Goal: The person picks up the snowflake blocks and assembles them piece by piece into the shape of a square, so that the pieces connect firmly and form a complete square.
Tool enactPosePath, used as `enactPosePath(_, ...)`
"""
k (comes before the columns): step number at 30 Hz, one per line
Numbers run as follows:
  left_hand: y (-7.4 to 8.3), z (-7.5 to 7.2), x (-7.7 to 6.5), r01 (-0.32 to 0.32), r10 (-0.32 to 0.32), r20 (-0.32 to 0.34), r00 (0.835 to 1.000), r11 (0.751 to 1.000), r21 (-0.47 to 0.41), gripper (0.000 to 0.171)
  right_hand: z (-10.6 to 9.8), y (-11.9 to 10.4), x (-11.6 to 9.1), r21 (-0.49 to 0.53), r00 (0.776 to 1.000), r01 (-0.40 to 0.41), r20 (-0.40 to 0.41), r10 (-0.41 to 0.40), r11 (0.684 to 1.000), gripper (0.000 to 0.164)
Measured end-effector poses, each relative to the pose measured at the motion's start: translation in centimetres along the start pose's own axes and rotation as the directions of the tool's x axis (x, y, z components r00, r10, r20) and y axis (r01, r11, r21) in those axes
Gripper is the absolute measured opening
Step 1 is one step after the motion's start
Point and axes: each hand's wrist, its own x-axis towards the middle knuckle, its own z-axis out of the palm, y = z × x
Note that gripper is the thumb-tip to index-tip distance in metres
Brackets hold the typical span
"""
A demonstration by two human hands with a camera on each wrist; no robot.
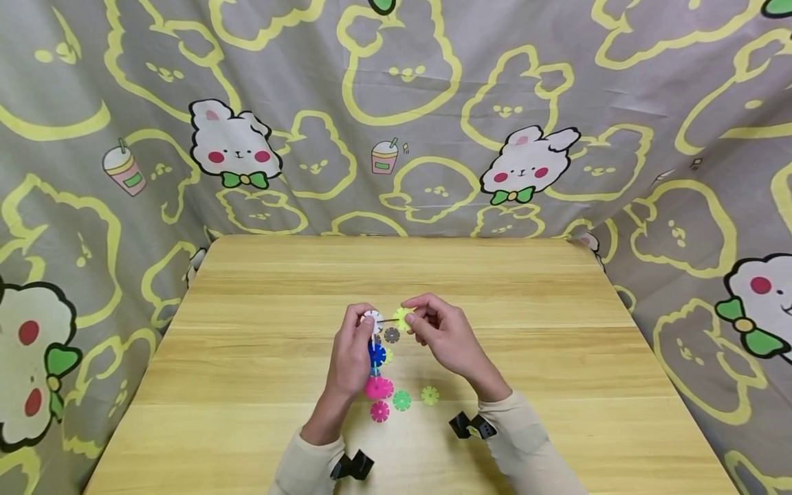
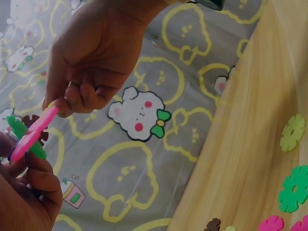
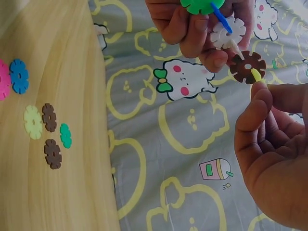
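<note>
My left hand [image 1: 351,361] holds a short chain of slotted plastic snowflake discs above the table. In the right wrist view the chain shows a green disc [image 3: 197,6], a blue disc [image 3: 221,19], a white disc [image 3: 225,34] and a brown disc [image 3: 240,72]. A pink disc [image 2: 33,137] also shows in the left wrist view. Between thumb and forefinger my right hand [image 1: 447,335] pinches a yellow disc [image 1: 402,318], whose edge meets the brown disc. How deep the slots sit in each other I cannot tell.
Loose discs lie on the wooden table [image 1: 247,385] under and near the hands: a pink disc [image 1: 380,412], a green disc [image 1: 402,401], a yellow-green disc [image 1: 430,395], a grey-brown disc [image 1: 392,335] and several others. A patterned curtain [image 1: 421,192] encloses the far edge and both sides.
</note>
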Motion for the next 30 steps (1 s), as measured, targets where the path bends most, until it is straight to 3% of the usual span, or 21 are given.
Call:
enactPosePath(8, 0.2, 0.2, 0.0, -0.005, 0.004, 0.037, 0.999, 1.0, 0.026, 0.021, 0.2, 0.1, 0.1, -0.004, 1.0, 0.002, 0.0, -0.002, 1.0, 0.019)
enactPosePath(18, 0.0, 0.4, 0.1, -0.053, 0.054, 0.063, 0.997, 0.998, -0.019, 0.017, 0.2, 0.0, 0.0, 0.007, 1.0, 0.007, 0.01, -0.007, 1.0, 0.019)
enactPosePath(23, -0.1, 0.4, 0.0, -0.092, 0.091, 0.051, 0.995, 0.996, 0.018, 0.023, 0.3, 0.1, -0.1, 0.012, 1.0, 0.021, 0.014, -0.021, 1.0, 0.02)
enactPosePath(25, 0.2, 0.3, 0.0, -0.104, 0.103, 0.042, 0.994, 0.994, 0.037, 0.026, 0.3, 0.2, -0.1, 0.025, 1.0, 0.024, 0.017, -0.025, 0.999, 0.021)
enactPosePath(30, 2.6, -0.1, -0.4, -0.127, 0.126, 0.044, 0.991, 0.991, 0.03, 0.02, 0.3, 0.1, -0.1, 0.05, 1.0, 0.006, 0.02, -0.007, 0.999, 0.02)
